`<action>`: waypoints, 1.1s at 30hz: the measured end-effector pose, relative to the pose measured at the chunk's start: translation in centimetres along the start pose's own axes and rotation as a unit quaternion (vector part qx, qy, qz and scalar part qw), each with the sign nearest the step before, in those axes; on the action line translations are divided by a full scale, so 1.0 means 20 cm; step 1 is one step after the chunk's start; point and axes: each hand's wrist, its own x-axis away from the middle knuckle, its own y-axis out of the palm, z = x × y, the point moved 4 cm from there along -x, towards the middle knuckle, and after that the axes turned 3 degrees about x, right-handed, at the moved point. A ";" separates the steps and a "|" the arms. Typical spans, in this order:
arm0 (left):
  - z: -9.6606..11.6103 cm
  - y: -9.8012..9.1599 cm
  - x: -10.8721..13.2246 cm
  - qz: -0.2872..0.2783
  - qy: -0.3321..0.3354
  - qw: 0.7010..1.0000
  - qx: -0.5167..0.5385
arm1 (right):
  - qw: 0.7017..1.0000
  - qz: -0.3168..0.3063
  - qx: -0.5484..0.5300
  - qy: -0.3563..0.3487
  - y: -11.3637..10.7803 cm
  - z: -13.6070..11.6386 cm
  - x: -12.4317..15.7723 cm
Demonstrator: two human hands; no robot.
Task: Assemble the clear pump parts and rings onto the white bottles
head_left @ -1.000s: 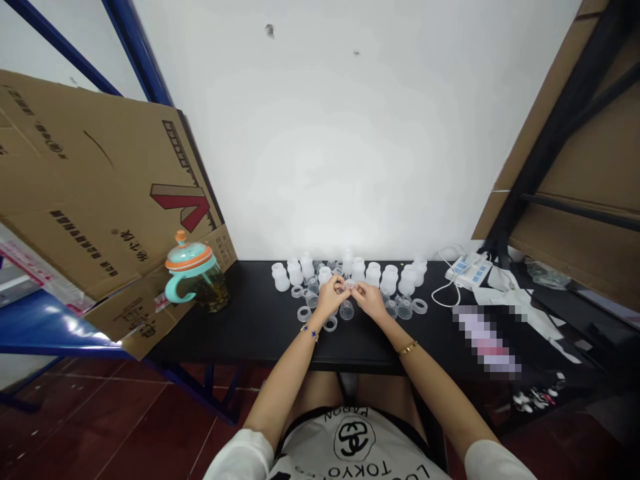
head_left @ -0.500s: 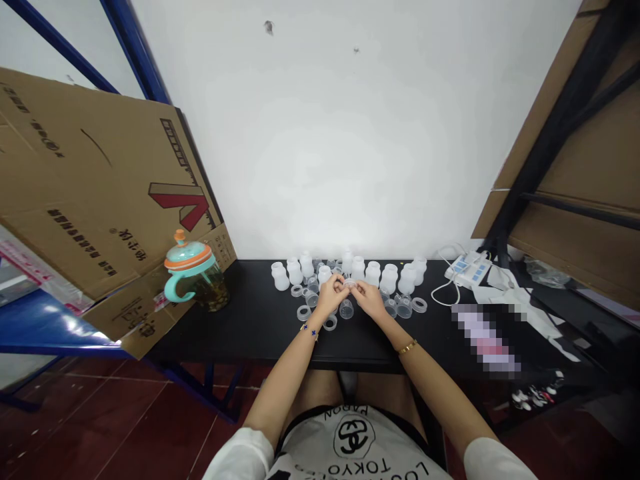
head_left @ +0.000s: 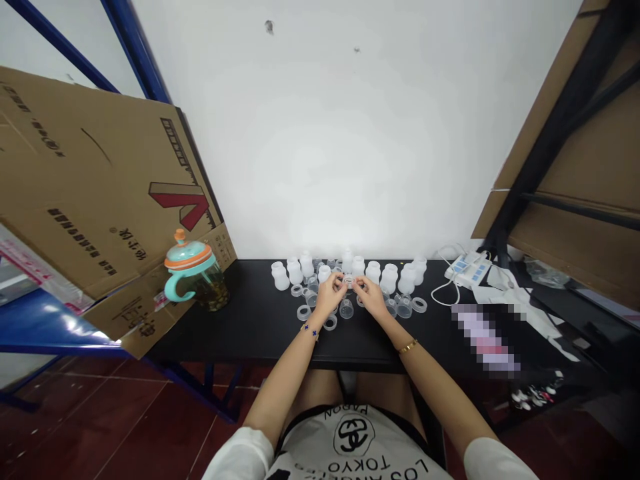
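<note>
My left hand point(head_left: 331, 293) and my right hand point(head_left: 369, 295) meet over the black table, pinching a small clear bottle collar ring point(head_left: 349, 281) between their fingertips. Whether a nipple sits inside the ring is too small to tell. Just below my hands a clear dome cap point(head_left: 346, 308) stands on the table. A loose collar ring point(head_left: 330, 323) lies near my left wrist, and another ring point(head_left: 304, 312) is farther left. White bottles point(head_left: 390, 277) stand in a loose row behind my hands. More clear caps point(head_left: 404, 307) are right of my right hand.
A teal-lidded pitcher point(head_left: 197, 273) with dark contents stands at the table's left, before a large cardboard box point(head_left: 100, 187). At the right lie a white power strip point(head_left: 470, 268) with its cord and white sheets point(head_left: 525, 310). The white wall point(head_left: 325, 133) rises behind the table point(head_left: 240, 333).
The fingers of both hands have shifted slightly around the ring, which now shows more plainly between them. Everything else on the table looks the same.
</note>
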 end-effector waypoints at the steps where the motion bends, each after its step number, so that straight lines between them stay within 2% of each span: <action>1: 0.00 0.00 0.00 -0.003 -0.001 1.000 -0.001 | 1.000 0.000 -0.005 0.003 0.00 0.00 0.00; 6: -0.02 0.03 -0.01 -0.026 -0.004 1.000 -0.007 | 1.000 -0.004 -0.013 0.008 0.00 0.00 0.00; 13: -0.02 0.01 -0.01 -0.008 -0.010 1.000 0.000 | 1.000 -0.025 0.008 -0.008 0.02 0.01 0.00; 19: 0.02 0.01 0.01 -0.020 -0.020 0.998 0.054 | 0.999 -0.027 0.020 -0.016 0.02 0.00 0.00; 25: 0.00 0.02 0.01 -0.038 -0.045 0.990 0.125 | 0.999 -0.026 0.035 -0.031 0.02 -0.01 0.00; 33: 0.01 0.01 0.01 -0.018 -0.043 0.990 0.134 | 0.997 -0.022 0.055 -0.042 0.02 -0.02 0.01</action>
